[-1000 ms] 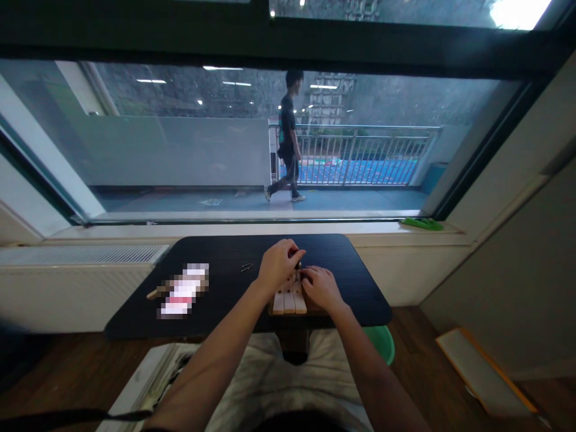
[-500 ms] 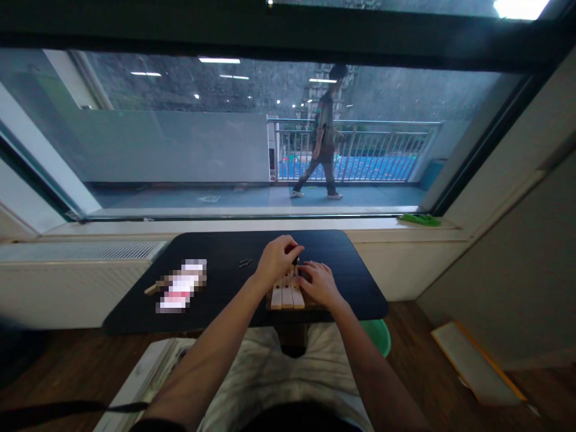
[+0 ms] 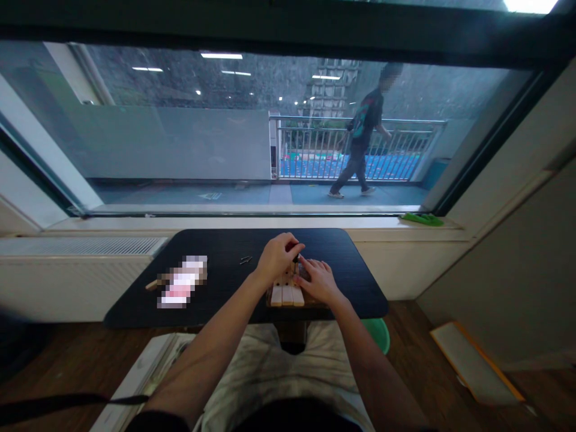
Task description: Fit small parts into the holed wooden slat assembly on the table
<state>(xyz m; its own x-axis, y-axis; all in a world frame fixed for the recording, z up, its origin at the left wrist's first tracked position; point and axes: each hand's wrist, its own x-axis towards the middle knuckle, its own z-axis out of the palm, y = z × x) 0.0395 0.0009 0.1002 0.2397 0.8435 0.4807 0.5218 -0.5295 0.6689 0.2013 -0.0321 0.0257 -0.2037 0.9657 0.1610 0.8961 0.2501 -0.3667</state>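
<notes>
My left hand [image 3: 279,258] reaches over the far end of some pale wooden slats [image 3: 287,295], its fingers closed in a pinch. Between them is a small dark tool [image 3: 296,259], upright and mostly covered by the fingers; its exact kind is hard to make out. The slats lie side by side, with small dark holes in them. My right hand [image 3: 317,280] rests on their right side, fingers stretched out and thumb apart, the index fingertip close to the tool. A few thin metal screws or nails [image 3: 245,260] lie on the black table [image 3: 225,294], left of my left hand.
A blurred-out pink and white item [image 3: 182,283] lies on the table's left, with a wooden stick [image 3: 153,284] beside it. Behind the table are a radiator [image 3: 81,246] and a window sill with a green object [image 3: 422,219]. A green basin [image 3: 377,335] stands below right.
My right index finger and thumb have shifted slightly, the fingertip nearer the tool. My left hand stays in place. Outside the window, a person has walked to the right.
</notes>
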